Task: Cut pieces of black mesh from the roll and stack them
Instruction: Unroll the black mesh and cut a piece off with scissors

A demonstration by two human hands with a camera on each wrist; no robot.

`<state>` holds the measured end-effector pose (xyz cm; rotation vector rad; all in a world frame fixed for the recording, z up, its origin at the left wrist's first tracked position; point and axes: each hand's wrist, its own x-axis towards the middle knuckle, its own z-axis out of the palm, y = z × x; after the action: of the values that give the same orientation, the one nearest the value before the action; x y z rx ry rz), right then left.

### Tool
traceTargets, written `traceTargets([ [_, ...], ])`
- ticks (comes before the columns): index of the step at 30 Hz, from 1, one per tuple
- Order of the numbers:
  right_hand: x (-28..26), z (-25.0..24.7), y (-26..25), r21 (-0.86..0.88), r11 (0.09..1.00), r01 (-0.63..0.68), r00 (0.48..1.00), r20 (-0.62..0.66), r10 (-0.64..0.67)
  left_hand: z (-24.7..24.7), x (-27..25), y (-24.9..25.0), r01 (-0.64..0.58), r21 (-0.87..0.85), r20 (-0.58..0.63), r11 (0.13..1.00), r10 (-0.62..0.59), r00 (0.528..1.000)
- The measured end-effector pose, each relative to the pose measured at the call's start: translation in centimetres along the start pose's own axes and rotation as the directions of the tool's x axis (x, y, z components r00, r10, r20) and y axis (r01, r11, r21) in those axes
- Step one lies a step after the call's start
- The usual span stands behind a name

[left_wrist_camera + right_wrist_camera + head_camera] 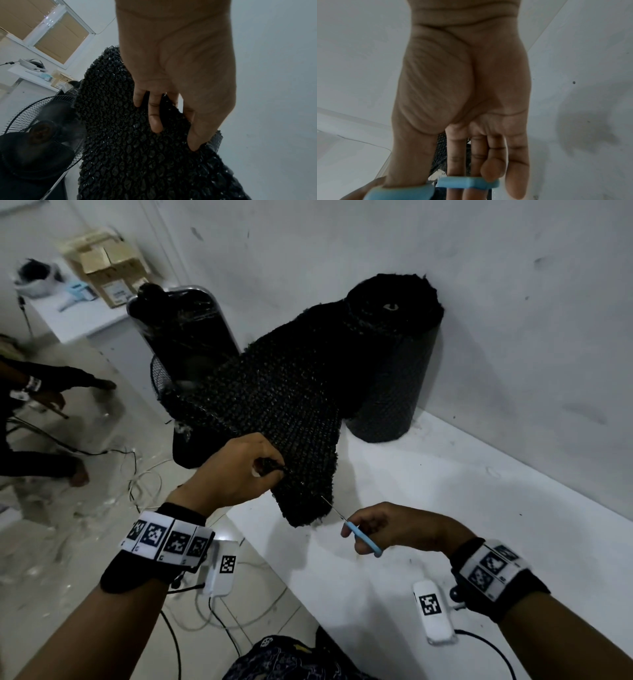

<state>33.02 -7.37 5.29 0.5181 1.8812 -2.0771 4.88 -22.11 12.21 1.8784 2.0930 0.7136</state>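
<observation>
The white table (445, 491) carries the upright mesh roll (390, 371) at its 12 o'clock edge, against the wall; black specks dot its top.

Black mesh (284, 392) unrolled from upright roll (390, 344)

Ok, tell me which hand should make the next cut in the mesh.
The right hand. It already holds the scissors, blades pointing at the mesh edge that hangs off the table. The left hand is busy pinching the mesh to hold it up, so it should probably stay there.
</observation>
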Motion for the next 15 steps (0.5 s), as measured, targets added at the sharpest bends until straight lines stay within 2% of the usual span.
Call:
traceTargets([
  [6,0.11,-0.36,-0.10,-0.006,1.000,0.022,1.000,0.006,-0.022,-0.26,0.01,-0.02,0.000,-0.018,-0.016,1.000,0.000,1.000],
  [11,0.01,-0.65,-0.38,0.064,0.998,0.021,0.998,0.058,-0.024,-0.36,0.02,-0.03,0.009,-0.050,0.004,0.999,-0.009,1.000],
  [15,0.18,-0.85,-0.73,0.038,0.998,0.045,0.998,0.039,-0.047,-0.59,0.11,-0.05,0.006,-0.068,0.012,0.998,-0.005,1.000],
])
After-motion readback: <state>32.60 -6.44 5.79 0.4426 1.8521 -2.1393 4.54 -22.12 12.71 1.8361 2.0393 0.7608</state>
